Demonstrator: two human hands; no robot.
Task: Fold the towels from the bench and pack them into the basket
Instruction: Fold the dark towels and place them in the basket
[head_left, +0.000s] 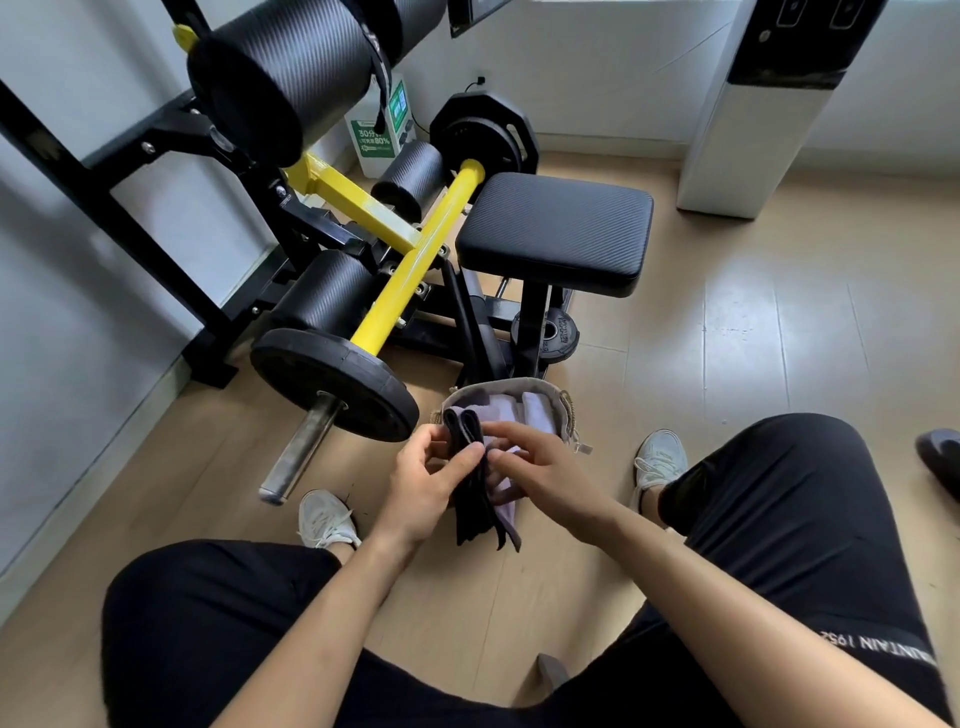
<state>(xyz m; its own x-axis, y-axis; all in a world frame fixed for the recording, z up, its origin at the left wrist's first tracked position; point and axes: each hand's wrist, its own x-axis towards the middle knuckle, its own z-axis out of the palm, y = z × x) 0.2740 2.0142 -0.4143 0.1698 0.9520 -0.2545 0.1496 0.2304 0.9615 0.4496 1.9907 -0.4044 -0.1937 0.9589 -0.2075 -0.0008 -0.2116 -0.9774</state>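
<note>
A folded dark towel (475, 506) hangs between my hands, just in front of the basket. My left hand (426, 483) pinches its left side and my right hand (540, 467) pinches its right side, with a lilac towel (510, 514) showing behind it. The small beige fabric basket (558, 415) stands on the floor between my feet, and lilac folded towels (519, 410) lie inside it. The black padded bench seat (556, 228) beyond the basket has nothing on it.
A yellow and black weight machine (410, 260) with a plate (332, 382) and a steel bar end (298, 452) stands left of the basket. My shoes (324, 519) (660, 457) flank the basket. A white cabinet (753, 130) stands at the back right on wooden floor.
</note>
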